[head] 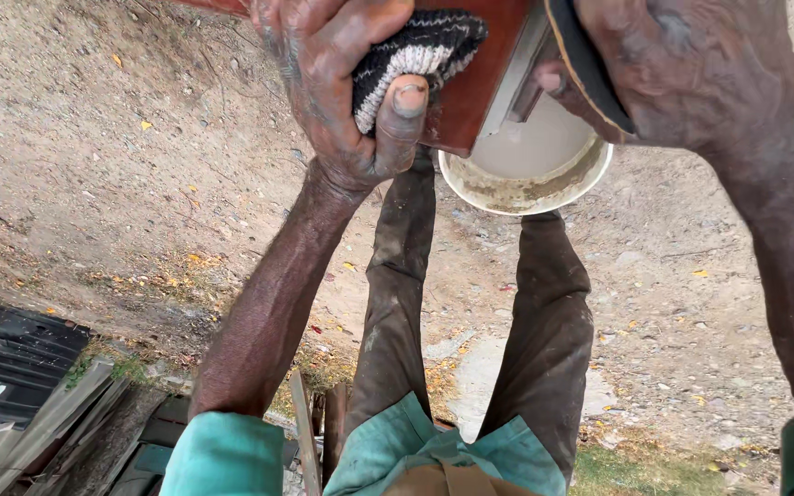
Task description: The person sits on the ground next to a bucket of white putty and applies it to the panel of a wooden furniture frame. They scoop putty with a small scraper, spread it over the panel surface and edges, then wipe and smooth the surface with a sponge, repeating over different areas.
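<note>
My left hand (346, 87) is closed around a black-and-white striped knitted cloth (420, 46) and presses it against a reddish-brown wooden panel (480, 83) at the top of the view. My right hand (673, 73) grips the panel's right side, where a dark curved strip (590, 64) and a pale edge show under the fingers. Directly beneath the panel, between my feet, stands a white bucket (544, 188) with a dirty rim and cloudy liquid inside. My legs in dark stained trousers (397, 303) reach toward the bucket.
Bare dirt ground (140, 165) with scattered yellow leaves lies all around. Black and grey corrugated sheets (11, 367) and wooden planks (305, 432) lie at the lower left. A patch of grass (645, 473) shows at the bottom right.
</note>
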